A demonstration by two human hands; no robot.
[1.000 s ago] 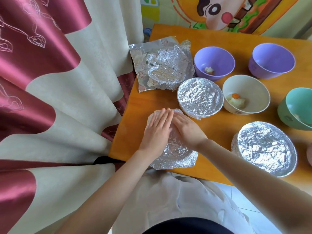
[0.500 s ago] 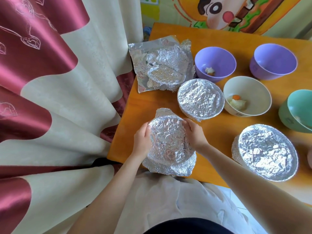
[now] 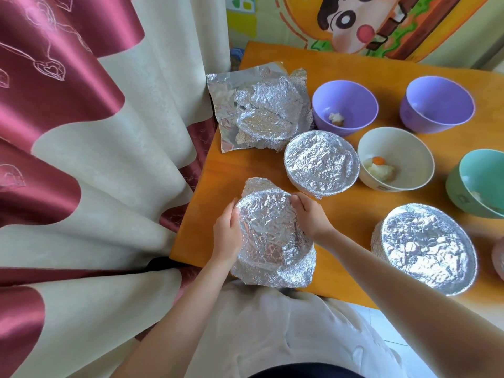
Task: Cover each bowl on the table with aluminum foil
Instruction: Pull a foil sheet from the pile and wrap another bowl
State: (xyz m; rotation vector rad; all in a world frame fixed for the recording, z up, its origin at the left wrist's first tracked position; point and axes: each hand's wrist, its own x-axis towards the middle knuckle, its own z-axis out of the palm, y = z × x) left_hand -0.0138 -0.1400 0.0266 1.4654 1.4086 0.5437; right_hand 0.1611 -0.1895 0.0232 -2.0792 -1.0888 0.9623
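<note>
The near bowl (image 3: pixel 270 238) sits at the table's (image 3: pixel 218 181) front edge under foil, and I've got my left hand (image 3: pixel 227 233) and right hand (image 3: pixel 311 216) curled round its sides, crimping. Two covered bowls (image 3: pixel 320 160) look finished (by my reckoning); four open bowls (image 3: pixel 395 156) and spare foil (image 3: pixel 259 107) wait.

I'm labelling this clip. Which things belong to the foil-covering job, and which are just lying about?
Job: half-wrapped bowl, gripped by left hand and right hand; middle covered bowl; right covered bowl; left purple bowl, right purple bowl, cream bowl, green bowl, all open; spare foil.
Lying about: curtain; cartoon picture.
</note>
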